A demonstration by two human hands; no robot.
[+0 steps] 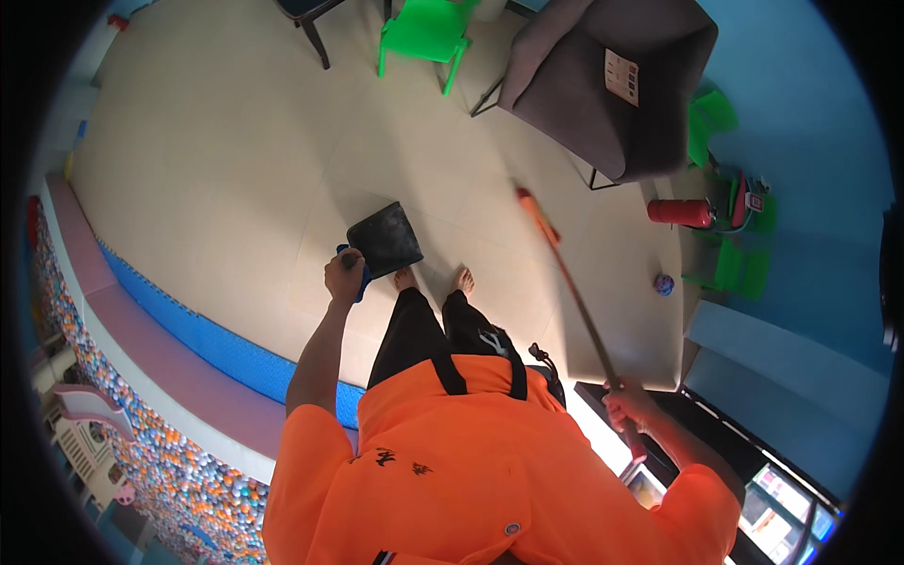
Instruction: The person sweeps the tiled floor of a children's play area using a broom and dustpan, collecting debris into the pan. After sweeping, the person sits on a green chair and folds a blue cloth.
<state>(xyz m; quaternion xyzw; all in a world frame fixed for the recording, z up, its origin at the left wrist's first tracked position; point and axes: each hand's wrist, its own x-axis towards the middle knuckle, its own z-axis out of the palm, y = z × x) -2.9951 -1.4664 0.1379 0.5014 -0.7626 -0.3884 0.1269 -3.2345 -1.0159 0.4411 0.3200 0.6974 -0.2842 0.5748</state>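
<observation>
My left hand (pixel 345 275) is closed around the handle of a dustpan with a black pan (pixel 388 237), in front of my bare feet. A blue part of the dustpan shows beside the fingers. Out to the right, my right hand (pixel 631 405) grips the upper end of a long-handled broom (pixel 586 315). Its handle slants forward and left to a narrow orange-red head (pixel 539 217) over the pale floor. Whether that head touches the floor, I cannot tell.
A grey armchair (pixel 574 85) with a printed sheet on it stands ahead right. Green chairs (pixel 428 33), a red fire extinguisher (pixel 680 213) and a small patterned ball (pixel 664 284) are around. Along the left, a padded wall (pixel 160 363) borders a ball pit (pixel 169 452).
</observation>
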